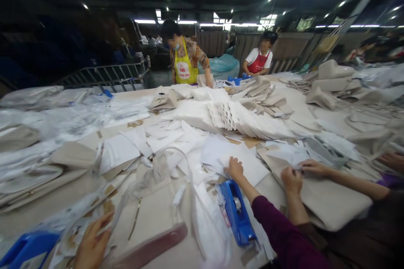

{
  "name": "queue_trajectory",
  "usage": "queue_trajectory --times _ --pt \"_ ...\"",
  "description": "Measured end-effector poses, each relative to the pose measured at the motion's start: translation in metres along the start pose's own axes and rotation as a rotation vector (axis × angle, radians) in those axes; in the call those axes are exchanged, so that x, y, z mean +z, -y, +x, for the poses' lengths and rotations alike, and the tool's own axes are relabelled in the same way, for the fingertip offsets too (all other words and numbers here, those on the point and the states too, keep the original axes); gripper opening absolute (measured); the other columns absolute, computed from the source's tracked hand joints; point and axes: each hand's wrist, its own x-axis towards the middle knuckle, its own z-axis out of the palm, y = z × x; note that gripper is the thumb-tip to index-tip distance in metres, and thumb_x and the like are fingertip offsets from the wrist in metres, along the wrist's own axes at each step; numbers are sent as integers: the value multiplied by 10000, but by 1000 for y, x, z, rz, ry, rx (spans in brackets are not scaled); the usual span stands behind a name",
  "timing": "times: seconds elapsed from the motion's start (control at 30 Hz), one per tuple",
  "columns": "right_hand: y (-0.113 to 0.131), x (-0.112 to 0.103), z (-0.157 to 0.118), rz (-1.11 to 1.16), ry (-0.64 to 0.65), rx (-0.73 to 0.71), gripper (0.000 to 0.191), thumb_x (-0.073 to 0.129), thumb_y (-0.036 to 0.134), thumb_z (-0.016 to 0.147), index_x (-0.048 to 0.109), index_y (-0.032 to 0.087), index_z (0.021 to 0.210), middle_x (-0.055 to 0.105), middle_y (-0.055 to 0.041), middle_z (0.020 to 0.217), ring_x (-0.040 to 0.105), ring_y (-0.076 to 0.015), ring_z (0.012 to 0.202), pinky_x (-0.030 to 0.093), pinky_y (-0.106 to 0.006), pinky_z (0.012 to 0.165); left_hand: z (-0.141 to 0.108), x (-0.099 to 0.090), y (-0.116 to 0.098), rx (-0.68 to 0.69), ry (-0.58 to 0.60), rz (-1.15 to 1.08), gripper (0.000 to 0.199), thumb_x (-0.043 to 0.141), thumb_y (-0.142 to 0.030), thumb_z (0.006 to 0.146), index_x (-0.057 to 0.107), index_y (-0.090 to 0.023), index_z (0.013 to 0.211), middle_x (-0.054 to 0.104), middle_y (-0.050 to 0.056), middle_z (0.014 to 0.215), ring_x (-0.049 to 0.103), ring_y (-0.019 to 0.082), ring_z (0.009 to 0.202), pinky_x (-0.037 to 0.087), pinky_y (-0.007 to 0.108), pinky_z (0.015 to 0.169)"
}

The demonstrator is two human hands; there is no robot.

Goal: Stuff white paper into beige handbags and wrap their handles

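At the lower left, my left hand (pixel 93 239) has its fingers apart beside a beige bag (pixel 154 210) with a clear plastic cover, a gold zip and a dark reddish-brown strip (pixel 151 247) across its lower part. My right hand (pixel 235 170), in a purple sleeve, reaches forward with curled fingers on the edge of a white sheet (pixel 251 166). Just below that hand lies a blue tape dispenser (pixel 238 214). Another blue dispenser (pixel 30 250) is at the bottom left corner, left of my left hand.
On the right, a co-worker's hands (pixel 292 180) hold a beige bag (pixel 334 201) near a grey dispenser (pixel 328 151). Stacked white padding (pixel 221 113) crosses the table's middle. Beige pieces and plastic-wrapped bags (pixel 34 96) lie around. Two people (pixel 186 65) (pixel 260 62) stand across the table.
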Motion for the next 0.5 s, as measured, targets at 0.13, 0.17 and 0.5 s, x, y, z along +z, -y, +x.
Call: queue_trajectory --times 0.13,0.17,0.5 --pt "-10 -17 7 3 93 -3 298 507 284 827 578 150 1084 603 -151 1094 562 -249 1042 424 -324 844 -12 4 -14 11 -5 24 513 541 -495 590 595 -190 999 574 91 1101 564 294 1029 479 446 918" --pt "-11 -22 7 -2 98 4 250 474 253 840 609 151 1023 626 -146 1052 585 -233 1010 430 -307 828 -13 5 -13 13 -1 24 512 538 -494 595 594 -191 1005 574 87 1101 564 285 1026 480 435 919" --pt "3 -113 -24 -1 -275 155 373 353 190 834 580 56 1098 618 -313 912 592 -393 986 419 -531 746 -18 -2 13 109 63 18 381 456 -342 747 579 -163 1060 569 98 1129 528 244 1082 477 404 898"
